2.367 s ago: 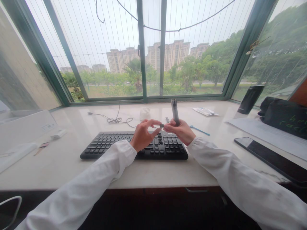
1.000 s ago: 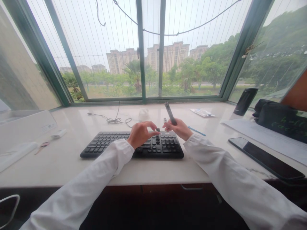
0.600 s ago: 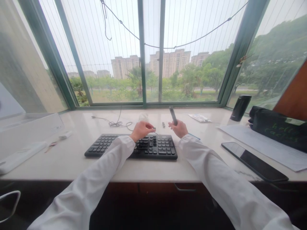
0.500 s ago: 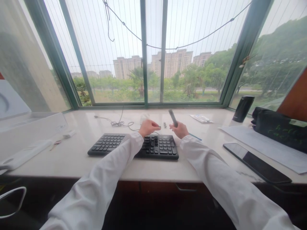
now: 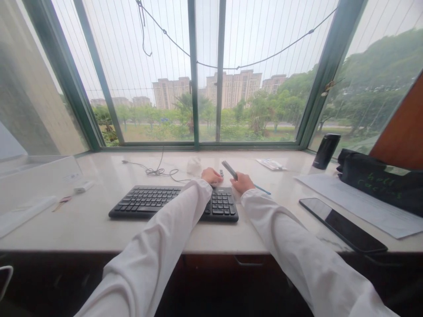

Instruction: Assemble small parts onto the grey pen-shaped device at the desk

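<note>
Right hand [image 5: 243, 182] clamps a dark grey tube [image 5: 229, 170], tilted up-left, just beside the curled left hand [image 5: 210, 175], whose grip is hidden, past the far edge of a black keyboard [image 5: 172, 203]. Small dark pieces [image 5: 221, 173] lie between them; the bench [image 5: 66, 224] runs back to the green window frame [image 5: 198, 147].

Both arms reach forward from the bottom corners of the view, the left arm [image 5: 155, 251] and the right arm [image 5: 297, 246] in loose white sleeves that cover them to the wrists. The left hand [image 5: 210, 175] lies palm down, fingers curled. The right hand [image 5: 243, 182] sits just beside it — not touching — with its fingers closed and its wrist turned slightly inward.
</note>
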The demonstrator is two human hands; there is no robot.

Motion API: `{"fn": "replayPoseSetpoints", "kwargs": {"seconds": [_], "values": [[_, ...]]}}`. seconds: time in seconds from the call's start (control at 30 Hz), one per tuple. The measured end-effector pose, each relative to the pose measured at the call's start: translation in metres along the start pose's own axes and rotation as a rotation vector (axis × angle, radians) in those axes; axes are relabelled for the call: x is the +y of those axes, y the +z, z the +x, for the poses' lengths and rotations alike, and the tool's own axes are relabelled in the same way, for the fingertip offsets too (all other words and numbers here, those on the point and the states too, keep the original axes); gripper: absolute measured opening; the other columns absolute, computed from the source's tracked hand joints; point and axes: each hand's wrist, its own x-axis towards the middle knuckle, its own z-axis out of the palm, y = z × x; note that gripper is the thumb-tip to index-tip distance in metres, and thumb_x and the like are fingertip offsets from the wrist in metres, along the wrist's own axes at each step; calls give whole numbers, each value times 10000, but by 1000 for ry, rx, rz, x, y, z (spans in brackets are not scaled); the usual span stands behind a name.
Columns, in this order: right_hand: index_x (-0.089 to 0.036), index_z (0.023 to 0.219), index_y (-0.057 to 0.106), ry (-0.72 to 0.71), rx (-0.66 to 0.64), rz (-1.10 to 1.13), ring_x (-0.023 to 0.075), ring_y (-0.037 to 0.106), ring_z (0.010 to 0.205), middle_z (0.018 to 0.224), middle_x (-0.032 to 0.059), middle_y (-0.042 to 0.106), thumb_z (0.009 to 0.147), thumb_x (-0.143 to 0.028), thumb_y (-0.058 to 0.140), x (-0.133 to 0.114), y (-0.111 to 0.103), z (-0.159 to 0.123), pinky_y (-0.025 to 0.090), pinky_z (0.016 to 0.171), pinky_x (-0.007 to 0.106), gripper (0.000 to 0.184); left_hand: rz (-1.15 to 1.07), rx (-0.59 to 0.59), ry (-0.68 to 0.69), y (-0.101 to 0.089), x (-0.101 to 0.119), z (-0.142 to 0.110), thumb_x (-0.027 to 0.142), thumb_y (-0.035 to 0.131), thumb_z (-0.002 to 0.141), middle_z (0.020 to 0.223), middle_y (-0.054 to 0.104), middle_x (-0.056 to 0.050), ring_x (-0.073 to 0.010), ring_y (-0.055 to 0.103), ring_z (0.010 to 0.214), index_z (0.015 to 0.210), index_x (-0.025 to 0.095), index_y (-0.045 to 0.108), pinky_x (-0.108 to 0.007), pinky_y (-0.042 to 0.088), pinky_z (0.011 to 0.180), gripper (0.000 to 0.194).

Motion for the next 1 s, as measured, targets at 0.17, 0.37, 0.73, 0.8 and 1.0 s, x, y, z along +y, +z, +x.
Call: {"fn": "replayPoseSetpoints", "kwargs": {"seconds": [0.17, 0.37, 0.73, 0.8, 1.0], "values": [[-181, 904, 637, -7, -20, -13, 240, 634, 890, 923, 113, 696, 831, -335, 537, -1, 1, 1, 427, 731, 292, 198, -3, 6, -4, 3, 1, -1, 368, 808, 576, 607, 686, -13, -145, 652, 675, 853, 211, 775, -207, 474, 670, 320], [-180, 917, 634, -4, -25, -12, 236, 635, 905, 950, 115, 695, 837, -340, 531, -1, -1, 0, 432, 739, 288, 206, 1, 26, -14, 4, 5, -3, 362, 809, 583, 630, 695, -31, -157, 655, 707, 853, 193, 772, -215, 476, 688, 321], [-176, 909, 644, 12, -28, 43, 236, 629, 919, 941, 110, 695, 823, -326, 565, -2, -3, -1, 431, 763, 286, 190, -2, 17, -27, 6, 2, 2, 354, 837, 548, 641, 700, -34, -156, 661, 694, 861, 182, 772, -208, 482, 675, 363], [-178, 891, 643, 19, -24, 69, 237, 626, 908, 926, 108, 694, 814, -327, 576, -2, -4, -1, 427, 760, 288, 181, 1, 19, -19, 4, 4, 1, 358, 843, 542, 660, 707, -43, -158, 663, 694, 859, 171, 771, -215, 487, 685, 375], [-172, 869, 632, 51, 4, 218, 229, 611, 852, 874, 102, 690, 856, -430, 504, -5, -13, -4, 417, 747, 293, 288, 8, 72, 84, -26, 8, -7, 395, 816, 600, 807, 737, -65, -144, 662, 702, 915, 157, 755, -220, 498, 697, 400]]}}
